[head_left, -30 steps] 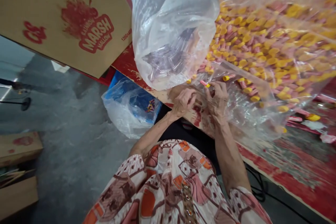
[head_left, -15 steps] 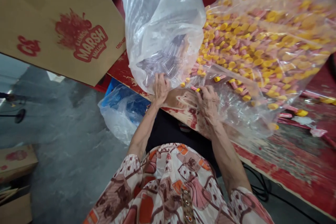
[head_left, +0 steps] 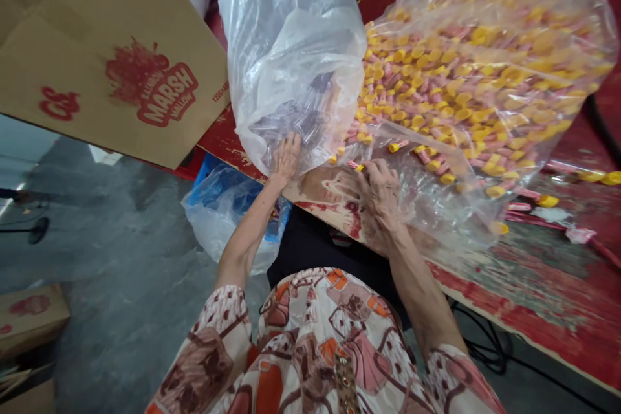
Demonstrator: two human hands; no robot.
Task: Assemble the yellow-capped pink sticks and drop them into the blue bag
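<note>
My left hand [head_left: 285,156] reaches into the mouth of a clear plastic bag [head_left: 295,45] that holds several clear tubes [head_left: 295,119]; its fingers are among the tubes and I cannot tell whether they hold one. My right hand [head_left: 378,184] rests on the red table edge and pinches a small pink tube with a yellow cap [head_left: 355,166]. Just beyond it lies a large clear bag [head_left: 485,71] full of pink tubes with yellow caps, its open flap next to my right hand.
A brown "Marsh Mallow" carton [head_left: 111,52] stands at the left by the table [head_left: 533,297]. A bag with blue contents [head_left: 228,207] sits on the grey floor under the table edge. Loose capped tubes [head_left: 548,202] lie at the right. More cartons [head_left: 29,317] sit at the lower left.
My left hand has left my right hand and moved up-left into the bag of clear tubes. My right hand stays on the capped pink tube. The view has shifted a little.
</note>
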